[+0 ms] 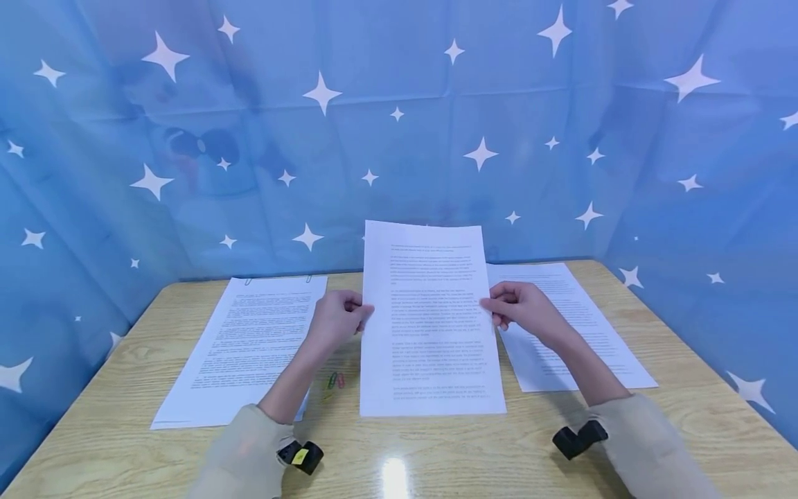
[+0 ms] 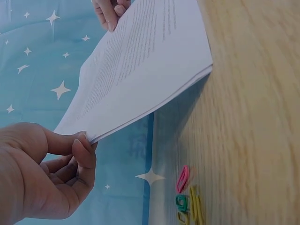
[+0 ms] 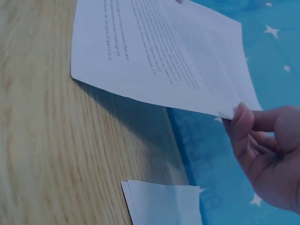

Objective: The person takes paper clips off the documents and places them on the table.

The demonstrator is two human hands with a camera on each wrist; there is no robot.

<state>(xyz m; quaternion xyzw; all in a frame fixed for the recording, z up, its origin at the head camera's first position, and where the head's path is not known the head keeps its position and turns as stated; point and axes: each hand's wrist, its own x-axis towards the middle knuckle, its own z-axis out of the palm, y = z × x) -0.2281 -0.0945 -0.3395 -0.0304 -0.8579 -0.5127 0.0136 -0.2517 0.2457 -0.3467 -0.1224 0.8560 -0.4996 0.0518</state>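
A small stack of printed paper sheets [image 1: 430,319] is held up between both hands, its lower edge at the wooden table. My left hand [image 1: 337,319] pinches its left edge between thumb and fingers. On the opposite edge, my right hand [image 1: 524,312] grips it the same way. The left wrist view shows more than one layer along the edge of the sheets [image 2: 140,89], near the left thumb. Paper clips [image 2: 183,180] in pink, green and yellow lie on the table below the left hand. In the right wrist view the held pages [image 3: 154,56] bow slightly.
To the left lies a printed stack [image 1: 249,346] with paper clips [image 1: 309,278] on its top edge. Another printed stack [image 1: 573,333] lies at the right, partly behind the held sheets. A blue starred curtain [image 1: 399,138] hangs behind the wooden table [image 1: 486,457].
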